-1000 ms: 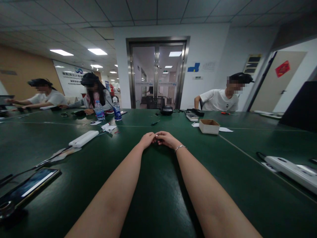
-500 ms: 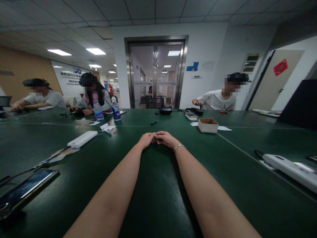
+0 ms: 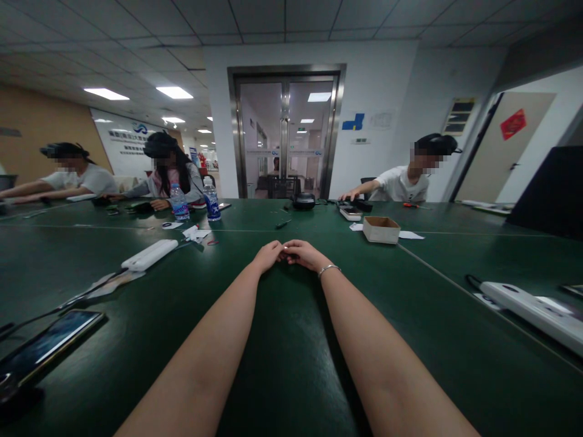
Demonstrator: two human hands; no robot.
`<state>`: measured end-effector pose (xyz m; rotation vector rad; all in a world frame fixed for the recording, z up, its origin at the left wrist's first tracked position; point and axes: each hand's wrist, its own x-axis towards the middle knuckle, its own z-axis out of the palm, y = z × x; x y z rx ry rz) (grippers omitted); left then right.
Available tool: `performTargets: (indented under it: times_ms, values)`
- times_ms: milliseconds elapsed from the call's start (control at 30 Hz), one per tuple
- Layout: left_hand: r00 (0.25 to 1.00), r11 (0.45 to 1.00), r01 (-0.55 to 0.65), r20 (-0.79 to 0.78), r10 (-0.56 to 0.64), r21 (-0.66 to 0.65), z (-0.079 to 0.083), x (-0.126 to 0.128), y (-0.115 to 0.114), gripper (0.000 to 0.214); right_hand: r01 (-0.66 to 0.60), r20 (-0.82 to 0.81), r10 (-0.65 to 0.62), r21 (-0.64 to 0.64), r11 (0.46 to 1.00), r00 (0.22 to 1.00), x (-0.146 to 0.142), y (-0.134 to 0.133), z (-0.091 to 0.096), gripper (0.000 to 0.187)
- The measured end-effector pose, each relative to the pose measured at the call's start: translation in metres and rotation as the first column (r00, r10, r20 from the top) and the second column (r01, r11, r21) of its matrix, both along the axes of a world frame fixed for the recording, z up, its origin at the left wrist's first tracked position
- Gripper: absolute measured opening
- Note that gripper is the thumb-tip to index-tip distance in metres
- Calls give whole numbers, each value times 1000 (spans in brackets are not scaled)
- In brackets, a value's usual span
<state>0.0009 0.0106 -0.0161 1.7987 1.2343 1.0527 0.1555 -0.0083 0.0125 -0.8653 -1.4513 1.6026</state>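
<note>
Bare green table [image 3: 291, 364] lies open all around the joined hands. To the left, a white power strip [image 3: 148, 255] and phone [image 3: 50, 343] block; to the right, a cardboard box [image 3: 381, 229] and another strip [image 3: 532, 309].

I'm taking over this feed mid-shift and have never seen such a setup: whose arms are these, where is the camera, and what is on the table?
There is no machine here. The camera sits on a person's head and looks forward and down, so the two bare arms are that person's own. The left hand and right hand rest on the green table with their fingers meeting; whether they pinch something small cannot be told. The right wrist bears a bracelet. On the table lie a phone at near left, a white power strip beyond it, another power strip at right, a small cardboard box and two water bottles. Three other people sit at the far side.
</note>
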Motion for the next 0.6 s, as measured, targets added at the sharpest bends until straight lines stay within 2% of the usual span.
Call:
performTargets:
  times_ms: [167,400,467,600]
  values:
    - [999,999,35,-34,-34,21,4,-1,-3,44,-24,12,24,5,1000,1000,0,0,0,7]
    - [989,998,-29,-142,36,49,11,-1,-12,60,-45,16,44,20,999,999,1,-2,2,5]
    - [987,999,-35,-156,36,9,16,2,-12,63,-32,8,32,17,999,999,1,-2,2,5]
    - [979,980,-32,-203,-9,-198,35,-3,-9,67,0,2,0,-8,1000,1000,0,-4,1,7]
